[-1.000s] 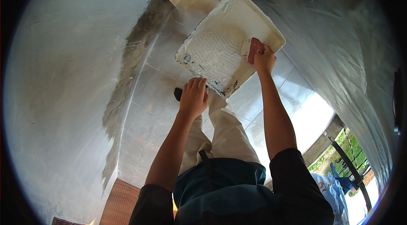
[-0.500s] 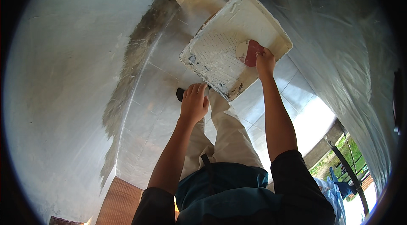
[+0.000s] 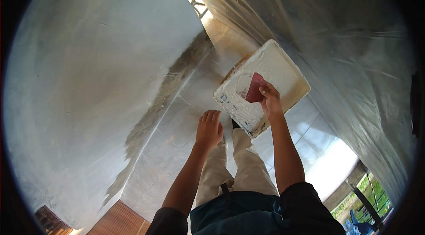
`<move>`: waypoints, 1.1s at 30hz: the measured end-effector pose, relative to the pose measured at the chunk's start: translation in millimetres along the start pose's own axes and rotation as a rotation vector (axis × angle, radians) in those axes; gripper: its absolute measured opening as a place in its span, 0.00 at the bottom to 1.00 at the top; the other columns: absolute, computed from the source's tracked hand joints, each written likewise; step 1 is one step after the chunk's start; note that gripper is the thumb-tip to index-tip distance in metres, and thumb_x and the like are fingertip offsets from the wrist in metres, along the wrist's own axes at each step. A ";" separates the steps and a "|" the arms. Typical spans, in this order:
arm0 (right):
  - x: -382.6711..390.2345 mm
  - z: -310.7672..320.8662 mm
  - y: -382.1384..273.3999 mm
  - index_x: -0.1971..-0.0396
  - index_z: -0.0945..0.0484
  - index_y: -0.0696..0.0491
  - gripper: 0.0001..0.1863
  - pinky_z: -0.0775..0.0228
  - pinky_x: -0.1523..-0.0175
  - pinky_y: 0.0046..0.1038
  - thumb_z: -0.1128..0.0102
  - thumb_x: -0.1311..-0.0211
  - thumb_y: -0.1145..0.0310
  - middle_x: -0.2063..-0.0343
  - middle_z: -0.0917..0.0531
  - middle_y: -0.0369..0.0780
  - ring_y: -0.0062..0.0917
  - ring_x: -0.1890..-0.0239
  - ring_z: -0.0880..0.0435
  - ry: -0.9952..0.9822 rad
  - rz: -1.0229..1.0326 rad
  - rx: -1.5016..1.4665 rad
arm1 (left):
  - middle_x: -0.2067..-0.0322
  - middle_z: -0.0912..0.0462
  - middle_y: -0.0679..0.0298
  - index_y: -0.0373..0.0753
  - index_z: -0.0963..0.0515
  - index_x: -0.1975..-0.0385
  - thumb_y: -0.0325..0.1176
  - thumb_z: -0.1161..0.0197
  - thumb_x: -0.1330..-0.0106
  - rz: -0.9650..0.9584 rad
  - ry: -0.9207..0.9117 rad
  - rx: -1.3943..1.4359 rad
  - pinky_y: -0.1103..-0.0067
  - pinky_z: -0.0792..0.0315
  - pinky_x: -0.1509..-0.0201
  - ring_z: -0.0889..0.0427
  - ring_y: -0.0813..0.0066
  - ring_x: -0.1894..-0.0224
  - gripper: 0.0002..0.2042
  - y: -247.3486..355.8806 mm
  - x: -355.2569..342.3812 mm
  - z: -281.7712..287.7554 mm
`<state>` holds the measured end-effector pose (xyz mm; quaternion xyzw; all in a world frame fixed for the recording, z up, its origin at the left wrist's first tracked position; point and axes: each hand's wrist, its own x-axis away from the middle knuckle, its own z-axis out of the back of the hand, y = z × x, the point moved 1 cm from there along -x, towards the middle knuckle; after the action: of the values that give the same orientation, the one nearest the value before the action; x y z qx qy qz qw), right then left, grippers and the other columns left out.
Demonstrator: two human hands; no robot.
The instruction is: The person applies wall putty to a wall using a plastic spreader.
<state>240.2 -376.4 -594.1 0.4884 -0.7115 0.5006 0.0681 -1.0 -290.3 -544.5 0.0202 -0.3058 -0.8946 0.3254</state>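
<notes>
My right hand point(image 3: 271, 98) grips a dark red plastic scraper point(image 3: 255, 88) between thumb and fingers. The scraper is over a rectangular paint tray point(image 3: 294, 67), close to or touching the white paste point(image 3: 270, 63) spread inside; contact is hard to tell. Paste is caked along the tray's rim, with dark bare patches at its near corner. My left hand point(image 3: 209, 129) is to the left of the tray, apart from it, with its fingers bent and together. Whatever it may hold is hidden from this view.
A pale wall point(image 3: 93, 84) rises at left, with a rough dark grey band point(image 3: 177, 73) along its foot. Clear plastic sheeting point(image 3: 354, 89) hangs at right. Under the tray's far-left edge shows something orange-brown point(image 3: 237, 66). My legs point(image 3: 248, 159) stand on a tiled floor point(image 3: 166, 129).
The view has shifted, so the tray appears lower. My right hand has moved the scraper leftward over the tray and turned it. My left hand remains beside the tray.
</notes>
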 end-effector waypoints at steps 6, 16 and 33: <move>19.4 -77.8 -34.4 0.51 0.26 0.56 0.16 0.29 0.44 0.27 0.42 0.39 0.79 0.57 0.19 0.36 0.22 0.53 0.20 -0.311 0.054 -0.122 | 0.47 0.27 0.55 0.37 0.31 0.48 0.26 0.41 0.45 0.030 0.205 -0.080 0.62 0.37 0.37 0.32 0.54 0.40 0.22 6.8 -13.5 77.2; 62.9 -212.5 -100.0 0.50 0.27 0.57 0.19 0.29 0.40 0.27 0.46 0.42 0.84 0.56 0.19 0.37 0.21 0.50 0.20 -0.695 0.075 -0.188 | 0.47 0.28 0.57 0.36 0.30 0.49 0.25 0.40 0.46 -0.040 0.541 -0.280 0.63 0.37 0.38 0.33 0.57 0.39 0.21 25.6 -5.8 228.3; 205.2 -474.1 -172.1 0.42 0.29 0.60 0.18 0.35 0.42 0.20 0.49 0.28 0.71 0.53 0.19 0.38 0.16 0.51 0.23 -0.897 0.875 0.165 | 0.46 0.28 0.56 0.36 0.26 0.52 0.25 0.41 0.49 -0.267 1.018 -0.760 0.61 0.38 0.38 0.33 0.55 0.38 0.21 56.4 57.3 483.4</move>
<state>80.2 -139.5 -130.7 0.3184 -0.7638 0.2820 -0.4856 -127.6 -100.1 -110.9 0.3630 0.2299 -0.8516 0.3003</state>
